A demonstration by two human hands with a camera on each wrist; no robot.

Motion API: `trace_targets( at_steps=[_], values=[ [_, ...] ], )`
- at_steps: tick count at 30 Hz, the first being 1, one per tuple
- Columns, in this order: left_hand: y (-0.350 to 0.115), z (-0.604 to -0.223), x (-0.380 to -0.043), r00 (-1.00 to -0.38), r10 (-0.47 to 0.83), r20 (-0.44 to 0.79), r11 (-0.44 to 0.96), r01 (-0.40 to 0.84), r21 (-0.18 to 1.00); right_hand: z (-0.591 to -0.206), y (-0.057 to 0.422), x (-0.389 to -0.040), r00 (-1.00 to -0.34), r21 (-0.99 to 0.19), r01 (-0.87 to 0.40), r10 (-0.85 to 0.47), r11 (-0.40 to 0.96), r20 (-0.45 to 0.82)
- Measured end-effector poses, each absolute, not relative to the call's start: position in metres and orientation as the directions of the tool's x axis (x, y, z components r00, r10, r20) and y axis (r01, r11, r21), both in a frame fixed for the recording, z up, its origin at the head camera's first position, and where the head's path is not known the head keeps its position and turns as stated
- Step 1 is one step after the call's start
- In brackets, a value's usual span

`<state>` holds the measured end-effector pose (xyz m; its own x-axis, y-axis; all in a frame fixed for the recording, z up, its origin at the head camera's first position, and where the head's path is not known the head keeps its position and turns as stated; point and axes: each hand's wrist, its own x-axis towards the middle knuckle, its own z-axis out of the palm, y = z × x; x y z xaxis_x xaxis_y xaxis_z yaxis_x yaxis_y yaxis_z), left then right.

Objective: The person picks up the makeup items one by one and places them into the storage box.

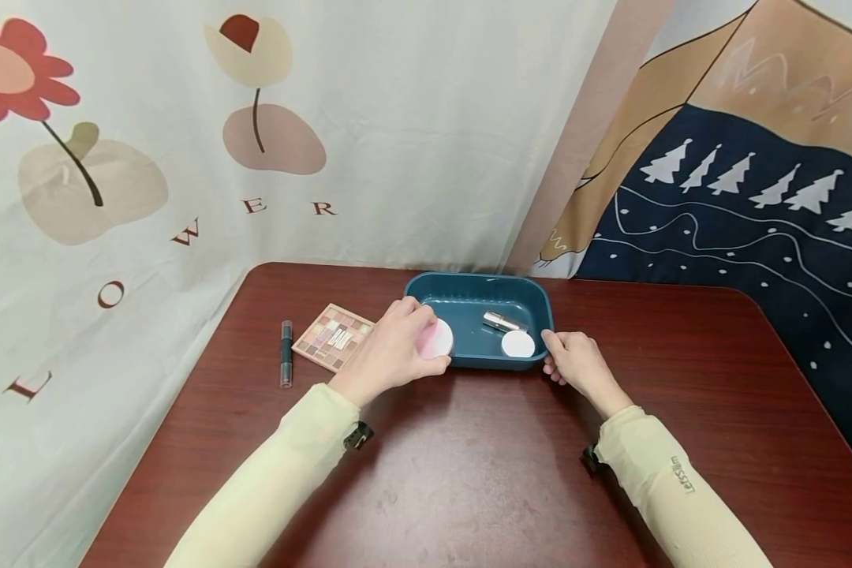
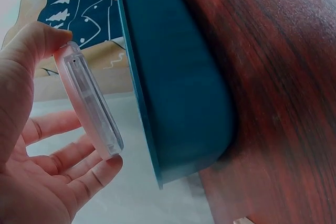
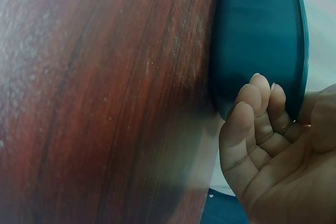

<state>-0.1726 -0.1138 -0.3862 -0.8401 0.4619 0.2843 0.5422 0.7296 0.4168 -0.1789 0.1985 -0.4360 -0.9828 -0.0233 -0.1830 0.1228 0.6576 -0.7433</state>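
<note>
Between the thumb and fingers of my left hand (image 1: 399, 347) is a round pink compact (image 1: 436, 339), held over the left end of a teal plastic basin (image 1: 483, 362). The left wrist view shows the compact (image 2: 92, 103) edge-on, with a clear rim, just outside the basin wall (image 2: 178, 82). My right hand (image 1: 578, 363) pinches the basin's front right corner, thumb at the rim and fingers against the outer wall. Inside the basin lie a shiny lipstick-like tube (image 1: 502, 322) and a round white-topped case (image 1: 518, 344).
Left of the basin, an eyeshadow palette (image 1: 334, 338) lies on the reddish-brown table (image 1: 454, 473), partly behind my left hand. Beside it is a dark tube with clear ends (image 1: 286, 353). A printed curtain (image 1: 412, 158) hangs right behind the table's back edge.
</note>
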Motion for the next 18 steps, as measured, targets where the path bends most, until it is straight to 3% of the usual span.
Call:
trace_targets(
  at_steps=[18],
  values=[
    [-0.089, -0.395, -0.18, -0.866, 0.432, 0.253, 0.731, 0.5, 0.464, -0.435, 0.198, -0.178, -0.979, -0.745, 0.144, -0.018, 0.651, -0.205]
  ],
)
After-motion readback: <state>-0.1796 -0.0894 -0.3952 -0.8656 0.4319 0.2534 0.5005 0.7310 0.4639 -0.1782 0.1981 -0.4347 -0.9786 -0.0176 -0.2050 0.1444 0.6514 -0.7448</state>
